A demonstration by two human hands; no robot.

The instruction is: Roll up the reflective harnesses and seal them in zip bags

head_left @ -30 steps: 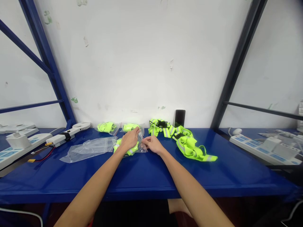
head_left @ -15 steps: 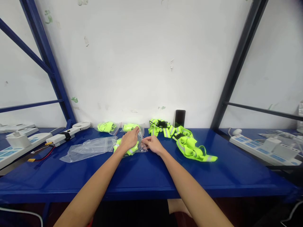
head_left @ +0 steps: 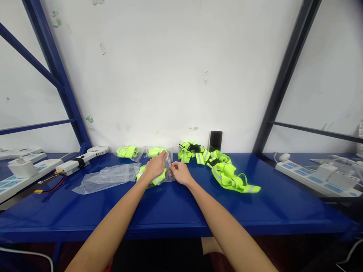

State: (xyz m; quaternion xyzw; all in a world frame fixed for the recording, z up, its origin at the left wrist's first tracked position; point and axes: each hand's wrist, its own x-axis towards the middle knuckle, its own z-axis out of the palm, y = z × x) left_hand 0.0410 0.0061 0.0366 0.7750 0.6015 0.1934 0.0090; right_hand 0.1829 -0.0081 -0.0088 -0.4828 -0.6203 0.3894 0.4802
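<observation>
Head view: the left hand [head_left: 155, 166] lies over a clear plastic bag holding a folded fluorescent yellow-green strap bundle with grey reflective bands [head_left: 161, 177], which rests near the middle of a glossy blue tabletop [head_left: 176, 211]. Its fingers are close together by the bag's upper right edge; whether they grip the film, one cannot tell. The right hand [head_left: 180, 173] has its fingertips pinched on the crumpled right side of the same bag. The left hand and wrist hide much of the bundle.

Just left of it, flat clear plastic bags [head_left: 109, 178] lie on the blue surface. Close behind the left hand sits a second bagged yellow-green bundle [head_left: 155, 151], with a third bagged yellow-green bundle [head_left: 127, 152] to its left. Right of the right hand, apart from it, are a yellow-green strap heap with a black part [head_left: 185, 154] and a looser tangle of yellow-green straps [head_left: 227, 176]. A dark-screened phone [head_left: 216, 141] stands against the white wall [head_left: 170, 75]. Further left lie a white fan [head_left: 98, 151] and a white power strip [head_left: 47, 169]; another white power strip [head_left: 303, 175] lies far right, behind the dark post [head_left: 279, 83].
</observation>
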